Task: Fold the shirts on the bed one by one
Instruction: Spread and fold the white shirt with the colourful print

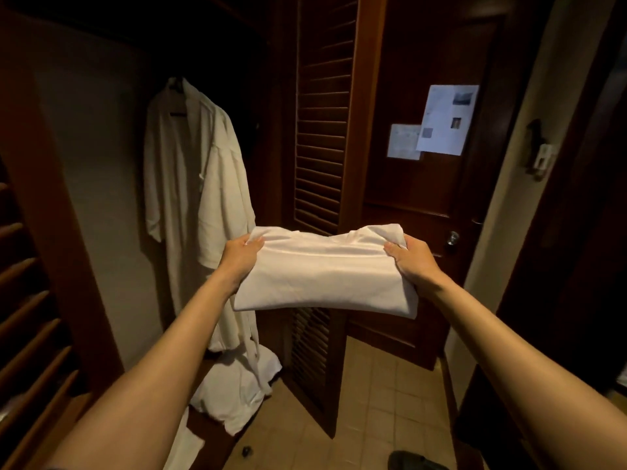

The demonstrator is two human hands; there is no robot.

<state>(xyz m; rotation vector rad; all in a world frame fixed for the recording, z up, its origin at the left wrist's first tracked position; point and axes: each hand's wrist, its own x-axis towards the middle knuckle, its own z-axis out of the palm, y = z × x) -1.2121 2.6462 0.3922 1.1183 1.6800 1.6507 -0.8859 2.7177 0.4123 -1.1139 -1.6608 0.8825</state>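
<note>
1. White cotton-like cloth: a folded shirt point(322, 276) is held in the air at mid-frame, in front of an open wardrobe and above the tiled floor point(383, 401). It touches no surface.
2. The left hand point(239, 256) grips the shirt's left edge, thumb on top of the cloth and fingers hidden beneath it.
3. The right hand point(412, 257) grips the right edge in the same manner, thumb pressed on the upper face, fingers curled under.
4. Both arms are extended forward, and the shirt spans the gap between the hands. Its middle sags slightly, and its lower right corner hangs down.
5. A white bathrobe point(196, 198) hangs inside the wardrobe, to the left of the shirt and behind it. Its lower part trails onto a heap of white fabric point(237, 391) at the wardrobe base.
6. A louvred wardrobe door point(322, 130) of dark wood stands open directly behind the shirt.
7. Further back is a dark wooden room door point(424, 79) carrying two paper notices point(441, 120); a round knob point(452, 238) shows just beside the right hand.
8. A dark object point(412, 461) at the bottom edge of the floor may be a shoe; the light is too poor to confirm.
</note>
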